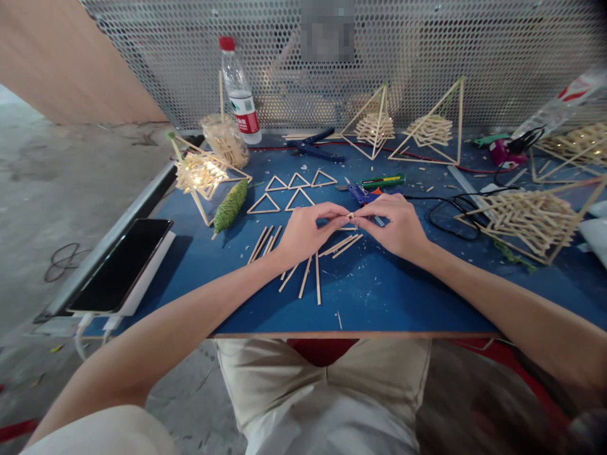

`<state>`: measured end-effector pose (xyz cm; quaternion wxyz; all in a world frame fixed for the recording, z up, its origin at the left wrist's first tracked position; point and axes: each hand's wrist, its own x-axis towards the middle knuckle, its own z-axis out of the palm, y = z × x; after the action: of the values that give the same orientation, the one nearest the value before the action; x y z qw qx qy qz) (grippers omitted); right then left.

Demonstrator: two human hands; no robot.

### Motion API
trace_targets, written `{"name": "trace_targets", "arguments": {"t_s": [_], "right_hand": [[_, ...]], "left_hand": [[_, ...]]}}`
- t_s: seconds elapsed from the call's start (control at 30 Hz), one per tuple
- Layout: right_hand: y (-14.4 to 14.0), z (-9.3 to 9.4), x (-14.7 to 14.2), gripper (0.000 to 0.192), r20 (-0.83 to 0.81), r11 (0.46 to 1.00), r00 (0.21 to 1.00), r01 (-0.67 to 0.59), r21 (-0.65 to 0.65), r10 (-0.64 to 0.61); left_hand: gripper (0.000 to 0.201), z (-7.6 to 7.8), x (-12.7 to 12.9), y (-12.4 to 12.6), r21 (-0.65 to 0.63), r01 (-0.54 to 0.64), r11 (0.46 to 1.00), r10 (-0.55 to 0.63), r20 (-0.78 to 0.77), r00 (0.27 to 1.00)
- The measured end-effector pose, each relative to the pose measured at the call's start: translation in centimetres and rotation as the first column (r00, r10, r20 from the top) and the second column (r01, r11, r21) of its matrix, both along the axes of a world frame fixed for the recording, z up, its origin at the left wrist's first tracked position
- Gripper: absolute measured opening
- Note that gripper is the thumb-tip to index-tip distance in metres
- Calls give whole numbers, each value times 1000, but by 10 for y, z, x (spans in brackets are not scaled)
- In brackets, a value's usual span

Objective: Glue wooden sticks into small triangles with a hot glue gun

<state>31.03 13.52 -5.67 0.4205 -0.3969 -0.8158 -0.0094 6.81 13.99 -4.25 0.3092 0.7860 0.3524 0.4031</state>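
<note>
My left hand (306, 230) and my right hand (396, 224) meet over the middle of the blue table (379, 297). Both pinch the same thin wooden stick (351, 216) between their fingertips. Several loose sticks (308, 265) lie on the table just below and to the left of my hands. Several small stick triangles (294, 189) lie flat just beyond my left hand. A blue glue gun (360, 194) rests right behind my right hand, partly hidden by it.
Stick pyramids stand at the back (374, 123), at the right (531, 218) and at the left (202, 174). A green twine spool (231, 205), a jar of sticks (226, 140), a water bottle (239, 88), pliers (310, 145), a green knife (382, 181), black cable (450, 212) and a phone (121, 265) surround the work area.
</note>
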Motion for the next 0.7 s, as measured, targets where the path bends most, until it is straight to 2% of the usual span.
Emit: {"name": "trace_targets", "arguments": {"t_s": [0.2, 0.37, 0.43, 0.5, 0.6, 0.7], "right_hand": [[1, -2, -2, 13, 21, 1000, 1000, -7, -19, 8], [4, -5, 0, 12, 109, 997, 994, 26, -77, -18], [3, -4, 2, 12, 141, 996, 989, 43, -80, -31], [1, -1, 4, 15, 147, 995, 988, 54, -82, -42], [-2, 4, 8, 19, 96, 996, 994, 59, -67, -52], [-1, 6, 12, 15, 39, 997, 997, 72, -27, -71]], "left_hand": [[18, -3, -3, 4, 54, -10, 999, 11, -25, 1000], [17, -3, -9, 9, 103, -87, 991, 95, -72, 993], [17, -3, -10, 11, 65, -111, 992, 112, -10, 994], [20, -2, -11, 13, -26, -115, 993, 117, 94, 989], [23, 0, -12, 15, -158, -99, 982, 132, 219, 967], [20, 0, -13, 18, -221, -101, 970, 159, 263, 952]]}}
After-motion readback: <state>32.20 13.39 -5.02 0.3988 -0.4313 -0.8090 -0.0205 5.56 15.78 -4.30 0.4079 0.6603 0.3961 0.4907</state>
